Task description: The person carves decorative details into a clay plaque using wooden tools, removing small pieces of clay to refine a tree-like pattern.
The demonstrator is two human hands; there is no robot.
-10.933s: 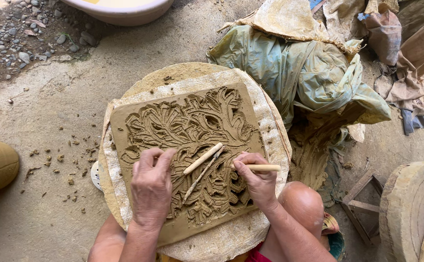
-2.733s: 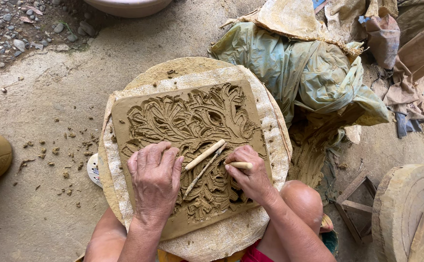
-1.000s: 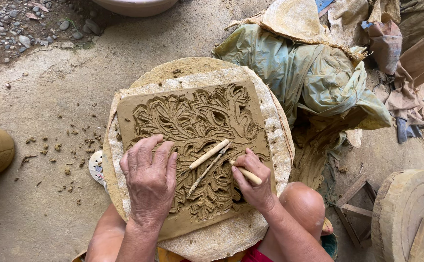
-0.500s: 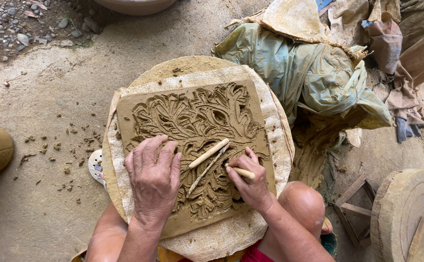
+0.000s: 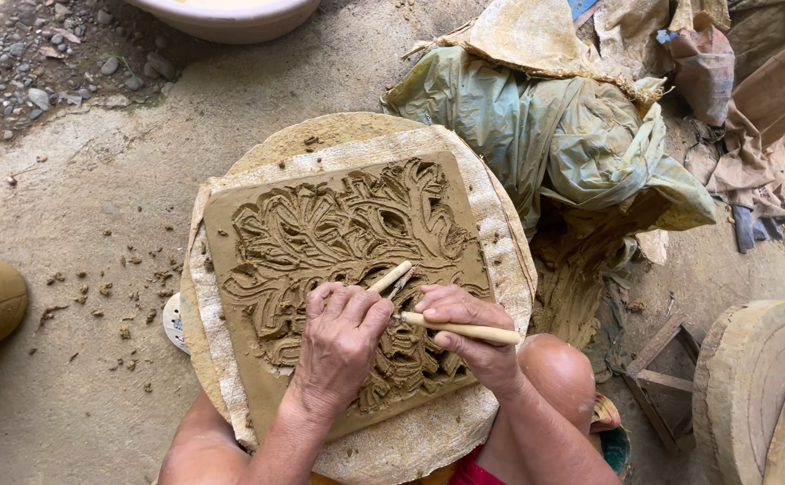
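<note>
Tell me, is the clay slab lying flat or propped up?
Flat: the slab lies face up on the round board.

Both hands crowd the near half of the clay slab (image 5: 338,224): the left hand (image 5: 340,346) lies flat beside the right hand (image 5: 469,337), whose grip closes on a wooden tool (image 5: 464,330), and a second stick (image 5: 390,277) lies just ahead of the left fingers. Beyond the grips the carved upper half is open. Left of them the floor (image 5: 78,395) offers room among crumbs; right, a knee (image 5: 554,377) and crumpled sacks (image 5: 554,135) block passage.
</note>
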